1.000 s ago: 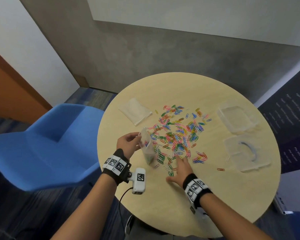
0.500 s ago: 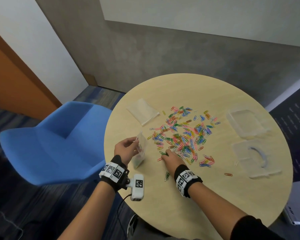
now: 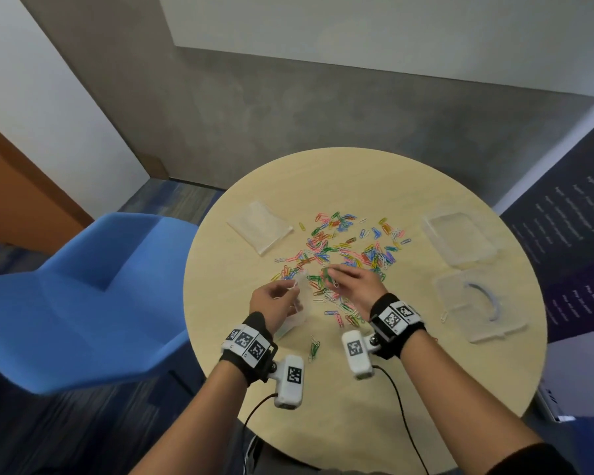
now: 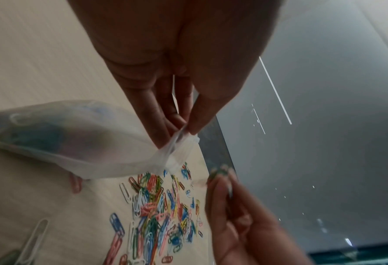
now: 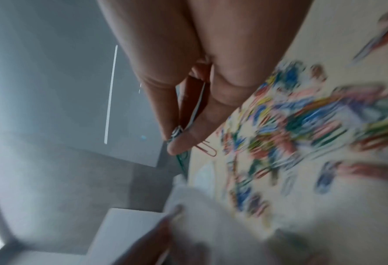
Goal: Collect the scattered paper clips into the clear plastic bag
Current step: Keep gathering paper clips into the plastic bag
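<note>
L hand (image 3: 271, 301) is raised over the round table (image 3: 408, 389), thumb & fingers pinching the rim of the clear plastic bag (image 3: 297, 303). R hand (image 3: 355, 286) is just beside the bag mouth, fingertips pinching a few paper clips (image 5: 177, 134). Loose clips (image 3: 343, 248) lie spread beyond both hands.

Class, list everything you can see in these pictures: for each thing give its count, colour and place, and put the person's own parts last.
Table: one, pale wood, round.
Paper clips: many, mixed colours, scattered mid-table.
Clear plastic bag: one, held at table's left, some clips inside.
Spare bag: one, clear, flat, far left.
Plastic trays: two, clear, right side.
Chair: one, blue, left of table.
Left hand: pinches the bag's mouth.
Right hand: fingers pinch clips beside the bag.
</note>
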